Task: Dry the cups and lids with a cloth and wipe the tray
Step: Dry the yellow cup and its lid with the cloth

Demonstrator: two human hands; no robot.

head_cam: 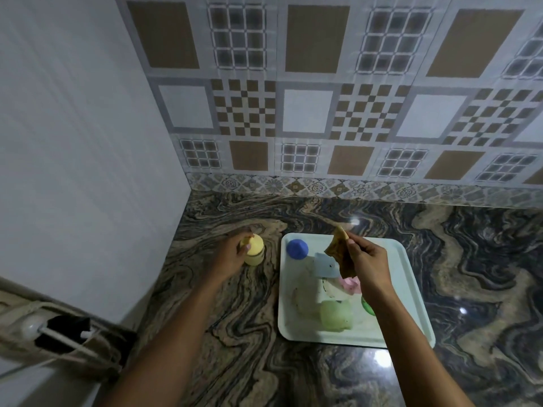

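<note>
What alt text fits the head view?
A left hand grips a yellow cup on a marble counter while the right hand holds a brown cloth above a white tray. The tray holds a blue lid and a green cup.

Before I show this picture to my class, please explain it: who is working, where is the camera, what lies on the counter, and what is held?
There is no machine here: a person works with two bare hands. The one picture comes from a wide-angle camera worn on the person's head, looking forward and down, so both arms reach in from the bottom edge. On the marbled countertop lies a white tray holding small coloured plastic pieces, among them a blue piece, a pink piece and a pale green cup. The left hand grips a yellow cup on the countertop, left of the tray. The right hand pinches a brown cloth above the tray.
</note>
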